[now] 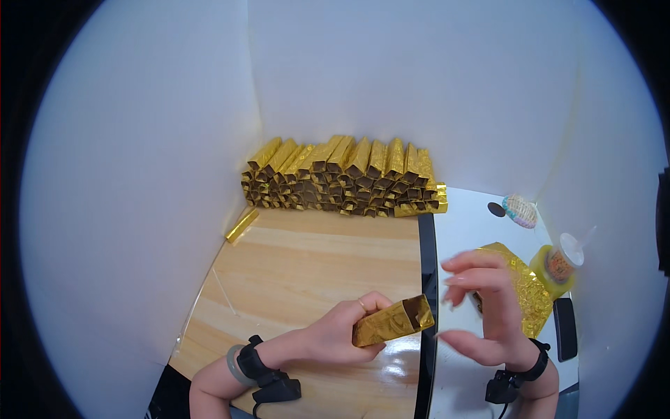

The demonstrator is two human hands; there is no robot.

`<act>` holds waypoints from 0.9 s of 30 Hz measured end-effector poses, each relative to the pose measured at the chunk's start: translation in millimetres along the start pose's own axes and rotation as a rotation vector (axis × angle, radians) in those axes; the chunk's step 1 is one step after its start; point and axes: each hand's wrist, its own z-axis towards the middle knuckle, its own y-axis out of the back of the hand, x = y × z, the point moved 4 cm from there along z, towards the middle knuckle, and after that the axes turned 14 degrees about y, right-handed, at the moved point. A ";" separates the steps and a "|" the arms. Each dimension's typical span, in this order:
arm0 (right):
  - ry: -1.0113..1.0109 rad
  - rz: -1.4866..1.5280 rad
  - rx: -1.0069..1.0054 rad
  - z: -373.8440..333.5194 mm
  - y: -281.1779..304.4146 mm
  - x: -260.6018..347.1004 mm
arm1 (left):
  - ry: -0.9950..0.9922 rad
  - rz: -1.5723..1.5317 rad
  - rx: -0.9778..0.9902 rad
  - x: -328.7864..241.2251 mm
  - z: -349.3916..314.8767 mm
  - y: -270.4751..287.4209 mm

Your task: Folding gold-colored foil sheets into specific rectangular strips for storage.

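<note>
My left hand (342,329) grips a folded gold foil paper box (391,325), a long square tube whose dark open end points right. To the right of that end, my right hand (485,307) is raised with fingers spread and curved, apart from the box and holding nothing. Behind and partly under the right hand lies a stack of gold foil sheets (527,293) on the white surface. At the back of the wooden table, many similar gold tubes (342,174) are piled in rows, most with their open ends facing me.
A single gold strip (242,225) lies at the left wall. On the right stand a lidded cup (564,257) with a straw, a phone-like dark slab (565,329), a woven pastel item (520,211) and a dark disc (496,209). A black strip (426,279) divides wooden table and white surface.
</note>
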 end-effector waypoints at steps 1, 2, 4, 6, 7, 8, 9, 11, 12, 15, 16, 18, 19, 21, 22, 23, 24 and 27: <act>0.029 0.011 0.005 2.9 -1.8 -1.0 | 0.059 -0.060 0.041 0.8 -0.7 -0.6; 0.058 0.022 0.010 6.6 -6.9 -3.1 | 0.119 -0.120 0.081 2.1 -1.2 -1.5; 0.090 0.109 -0.014 9.3 -18.6 -4.5 | 0.152 -0.177 0.150 4.4 -3.0 -3.7; -0.006 0.077 0.121 6.3 -22.5 -9.5 | 0.098 -0.170 0.201 10.4 0.3 -3.8; -0.049 0.062 0.192 5.7 -23.9 -12.1 | 0.106 -0.223 0.215 12.5 1.7 -2.8; -0.071 0.021 0.215 7.2 -23.9 -12.9 | 0.113 -0.276 0.227 14.0 3.4 -1.1; -0.121 0.020 0.183 5.6 -21.8 -17.7 | 0.118 -0.326 0.239 15.6 5.1 1.5; -0.219 0.023 0.121 -3.0 -19.3 -32.5 | 0.073 -0.373 0.142 24.8 8.8 12.9; -0.276 0.088 0.050 -6.2 -17.1 -38.2 | 0.045 -0.396 0.102 22.5 10.0 17.8; -0.437 0.292 -0.209 -14.7 -17.5 -58.0 | 0.259 -0.342 -0.120 12.4 6.4 47.3; -0.454 0.287 -0.224 -15.1 -17.9 -59.8 | 0.210 -0.380 -0.203 14.6 7.0 55.6; -0.417 0.143 -0.211 -16.4 -15.3 -62.5 | 0.085 -0.288 -0.449 11.4 9.2 81.8; -0.397 0.077 -0.204 -17.3 -15.3 -65.0 | 0.026 -0.239 -0.576 9.7 9.0 98.3; -0.427 0.059 -0.162 -20.0 -16.9 -71.1 | -0.093 -0.026 -0.955 1.7 1.5 144.3; -0.432 0.049 -0.150 -20.4 -16.9 -72.2 | -0.072 0.039 -1.107 2.1 -2.3 171.0; -0.438 0.038 -0.139 -20.9 -17.2 -72.9 | -0.048 0.106 -1.257 3.4 -7.2 198.2; -0.446 0.055 -0.141 -21.6 -17.9 -73.4 | -0.091 0.249 -1.392 2.0 -11.1 221.3; -0.469 0.058 -0.092 -22.2 -19.2 -73.6 | -0.104 0.583 -1.620 5.2 -16.7 270.4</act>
